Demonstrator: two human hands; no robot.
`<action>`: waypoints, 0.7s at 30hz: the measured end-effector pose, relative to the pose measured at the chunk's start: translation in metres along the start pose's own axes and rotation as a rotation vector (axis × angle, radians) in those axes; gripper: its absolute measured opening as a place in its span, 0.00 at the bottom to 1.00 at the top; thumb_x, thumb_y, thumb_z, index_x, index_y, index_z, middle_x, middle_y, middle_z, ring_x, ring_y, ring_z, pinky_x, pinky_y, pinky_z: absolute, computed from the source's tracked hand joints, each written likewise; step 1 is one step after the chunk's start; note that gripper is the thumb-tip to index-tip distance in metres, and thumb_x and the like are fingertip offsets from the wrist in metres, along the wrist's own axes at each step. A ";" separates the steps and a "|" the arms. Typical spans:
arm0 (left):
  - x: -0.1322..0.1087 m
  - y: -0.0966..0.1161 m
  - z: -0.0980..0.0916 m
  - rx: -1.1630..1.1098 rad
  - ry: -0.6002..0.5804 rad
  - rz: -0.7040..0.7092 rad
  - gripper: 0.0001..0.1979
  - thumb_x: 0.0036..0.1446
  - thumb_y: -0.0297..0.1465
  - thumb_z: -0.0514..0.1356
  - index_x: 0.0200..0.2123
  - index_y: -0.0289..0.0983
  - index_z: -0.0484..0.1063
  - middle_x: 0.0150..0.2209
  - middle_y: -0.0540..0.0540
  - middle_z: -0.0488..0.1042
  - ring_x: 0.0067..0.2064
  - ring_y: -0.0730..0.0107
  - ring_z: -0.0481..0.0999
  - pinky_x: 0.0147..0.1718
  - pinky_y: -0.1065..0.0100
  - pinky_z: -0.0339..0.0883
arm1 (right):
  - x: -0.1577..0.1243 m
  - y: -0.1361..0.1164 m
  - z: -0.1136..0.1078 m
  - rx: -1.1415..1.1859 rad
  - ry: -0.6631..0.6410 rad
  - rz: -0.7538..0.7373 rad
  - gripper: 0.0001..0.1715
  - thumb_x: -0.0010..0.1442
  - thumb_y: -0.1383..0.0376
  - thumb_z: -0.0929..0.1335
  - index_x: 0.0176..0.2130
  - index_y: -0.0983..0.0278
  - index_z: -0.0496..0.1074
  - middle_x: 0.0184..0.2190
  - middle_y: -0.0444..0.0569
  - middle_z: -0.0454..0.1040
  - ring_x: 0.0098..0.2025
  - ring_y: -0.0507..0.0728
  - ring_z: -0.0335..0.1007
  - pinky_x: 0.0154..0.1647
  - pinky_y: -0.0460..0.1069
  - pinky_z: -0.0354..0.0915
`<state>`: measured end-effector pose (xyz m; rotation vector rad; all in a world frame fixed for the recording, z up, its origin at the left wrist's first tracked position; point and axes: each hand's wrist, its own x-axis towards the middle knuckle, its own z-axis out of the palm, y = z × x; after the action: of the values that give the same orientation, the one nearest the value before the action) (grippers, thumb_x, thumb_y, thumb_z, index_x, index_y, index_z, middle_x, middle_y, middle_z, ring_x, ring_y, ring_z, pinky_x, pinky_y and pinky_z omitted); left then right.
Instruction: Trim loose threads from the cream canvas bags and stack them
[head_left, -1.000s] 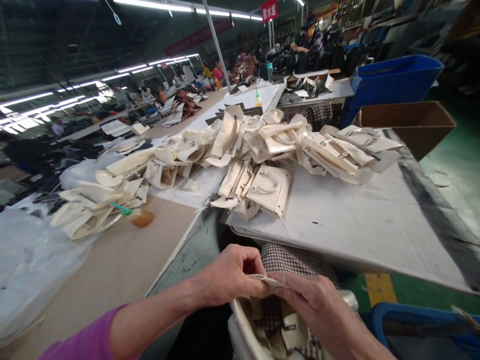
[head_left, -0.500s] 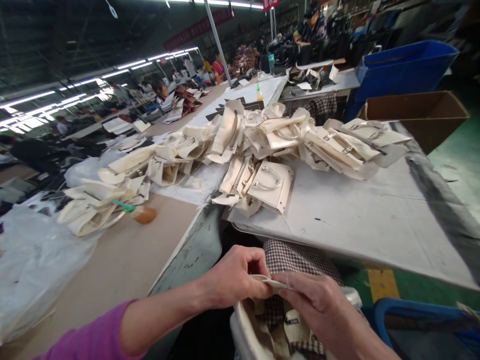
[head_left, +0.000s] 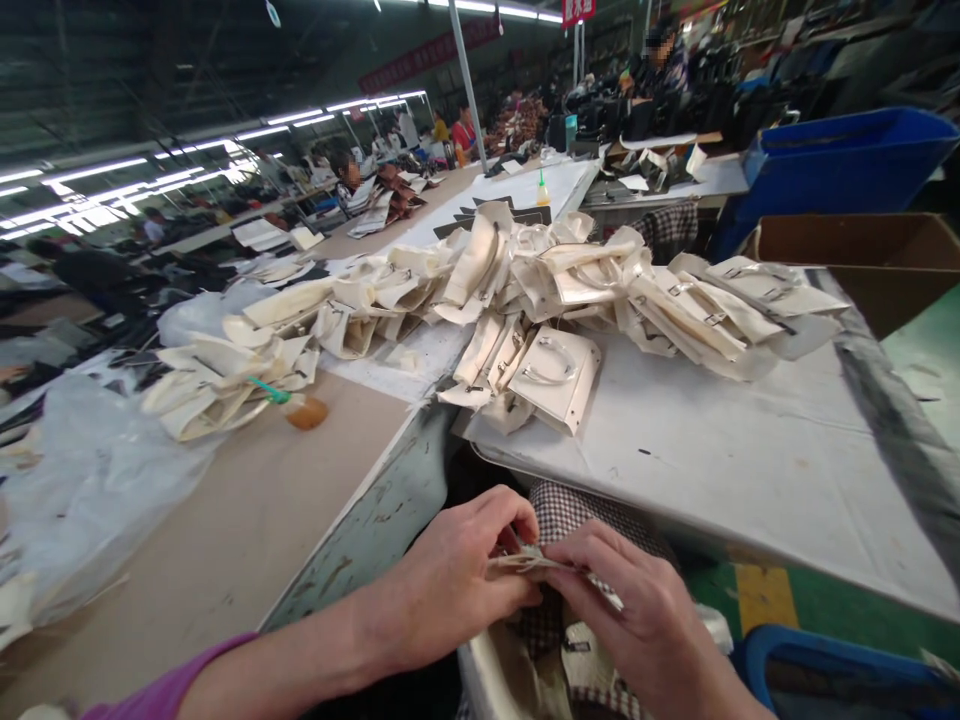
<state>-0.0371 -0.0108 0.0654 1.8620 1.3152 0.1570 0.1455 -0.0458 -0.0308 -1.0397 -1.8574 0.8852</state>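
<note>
A cream handbag [head_left: 487, 664] rests on my lap over checked cloth, its mouth facing up and its inside partly in view. My left hand [head_left: 469, 555] pinches the bag's upper edge between thumb and fingers. Close beside it, my right hand [head_left: 626, 590] grips the same edge from the other side. The fingertips of both hands nearly meet over the layered rim. A small dark label shows inside the bag; its lower part is out of frame.
Cream handbag pieces [head_left: 555, 375] lie heaped across the white table [head_left: 720, 440]. On the brown table to the left are a glue bottle [head_left: 306, 412] and plastic sheeting [head_left: 97, 490]. A blue bin [head_left: 847, 150], a cardboard box [head_left: 862, 245] and a blue basket [head_left: 757, 650] stand to the right.
My view has shifted slightly, so the tables sit further right. Both hands keep hold of the bag's edge, with the fingers shifted along it and the rim's layers showing more.
</note>
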 end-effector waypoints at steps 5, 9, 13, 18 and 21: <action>-0.011 -0.008 0.003 0.051 0.132 0.042 0.06 0.53 0.26 0.62 0.37 0.38 0.70 0.37 0.52 0.72 0.37 0.72 0.71 0.37 0.72 0.64 | 0.002 -0.001 0.001 -0.108 0.015 -0.080 0.11 0.65 0.70 0.61 0.42 0.61 0.71 0.33 0.47 0.74 0.31 0.50 0.72 0.31 0.43 0.68; -0.015 -0.016 0.005 0.022 0.224 0.088 0.05 0.57 0.30 0.62 0.38 0.39 0.72 0.38 0.50 0.74 0.38 0.71 0.72 0.39 0.72 0.67 | 0.005 -0.006 0.002 -0.203 0.074 -0.203 0.10 0.65 0.72 0.62 0.41 0.64 0.71 0.30 0.47 0.74 0.29 0.50 0.73 0.29 0.42 0.69; -0.018 -0.017 0.004 -0.037 0.289 0.178 0.02 0.54 0.27 0.64 0.33 0.38 0.74 0.49 0.46 0.74 0.46 0.67 0.73 0.47 0.69 0.67 | 0.003 -0.016 -0.001 -0.372 0.138 -0.328 0.11 0.63 0.74 0.62 0.41 0.66 0.72 0.30 0.49 0.77 0.29 0.51 0.76 0.30 0.41 0.71; -0.020 -0.017 0.006 -0.079 0.248 0.294 0.03 0.58 0.25 0.61 0.33 0.36 0.75 0.34 0.46 0.76 0.37 0.70 0.74 0.39 0.71 0.68 | -0.005 -0.022 -0.002 -0.560 0.166 -0.434 0.11 0.62 0.73 0.64 0.43 0.69 0.73 0.33 0.54 0.79 0.32 0.56 0.79 0.34 0.45 0.75; -0.019 -0.018 0.007 -0.099 0.229 0.328 0.04 0.59 0.26 0.60 0.33 0.35 0.75 0.31 0.46 0.75 0.36 0.70 0.72 0.37 0.71 0.66 | -0.008 -0.022 0.000 -0.594 0.161 -0.435 0.12 0.63 0.72 0.63 0.43 0.68 0.74 0.34 0.54 0.80 0.34 0.58 0.79 0.34 0.47 0.75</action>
<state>-0.0550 -0.0289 0.0552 2.0066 1.1166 0.6117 0.1411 -0.0625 -0.0150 -0.9455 -2.1399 -0.0148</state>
